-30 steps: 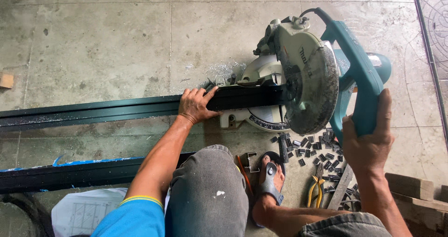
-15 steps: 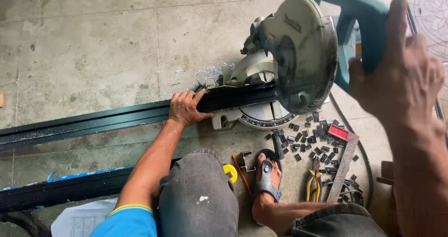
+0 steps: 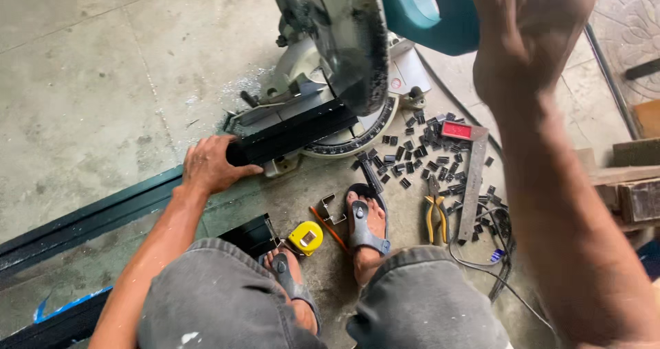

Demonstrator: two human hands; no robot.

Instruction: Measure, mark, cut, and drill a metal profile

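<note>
Your two hands, one low, one raised

Your left hand [image 3: 213, 165] lies palm-down, fingers curled forward, arm stretched out; your right hand [image 3: 529, 33] is lifted high, fist closed, forearm near the camera.

Bare forearms, grey paint-flecked shorts [image 3: 213, 301], and grey strapped sandals [image 3: 362, 225] on both feet.

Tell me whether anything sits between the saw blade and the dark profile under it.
Nothing visible does. The blade guard hangs just above the dark profile on the saw base. The left hand presses the profile well left of the blade; the right hand grips the teal handle.
</note>
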